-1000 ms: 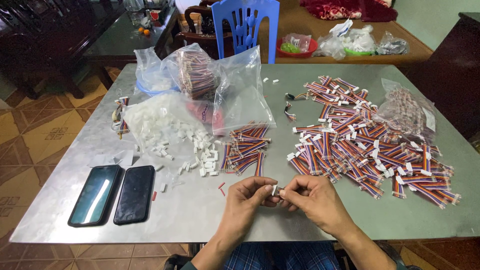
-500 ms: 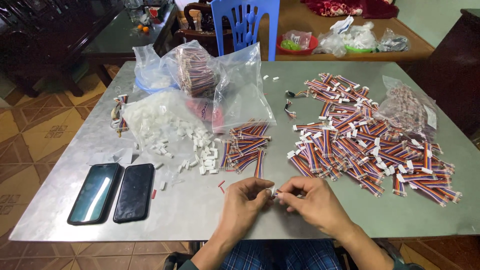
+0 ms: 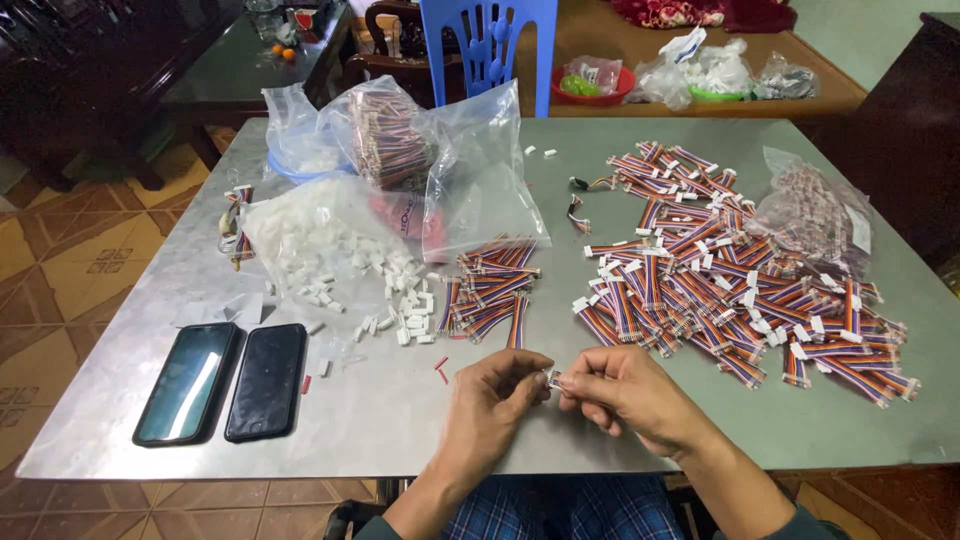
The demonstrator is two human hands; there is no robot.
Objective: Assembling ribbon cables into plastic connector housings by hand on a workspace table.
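Both hands (image 3: 560, 390) slightly nearer the table edge.

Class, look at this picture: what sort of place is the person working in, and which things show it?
Probably a home used for piecework assembly. The metal table holds heaps of coloured wire harnesses and white connector housings; household furniture, such as the blue plastic chair, and patterned floor tiles surround it.

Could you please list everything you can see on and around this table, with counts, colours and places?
table: one, grey metal, centre
phones: two, dark, front left
loose connectors: many, white, left of centre
small ribbon cable pile: one, multicoloured, centre
large ribbon cable pile: one, multicoloured with white ends, right
plastic bags: several, clear, back left
chair: one, blue, behind table
connector: one, white, between both hands
left hand: pinching connector
right hand: fingers on connector
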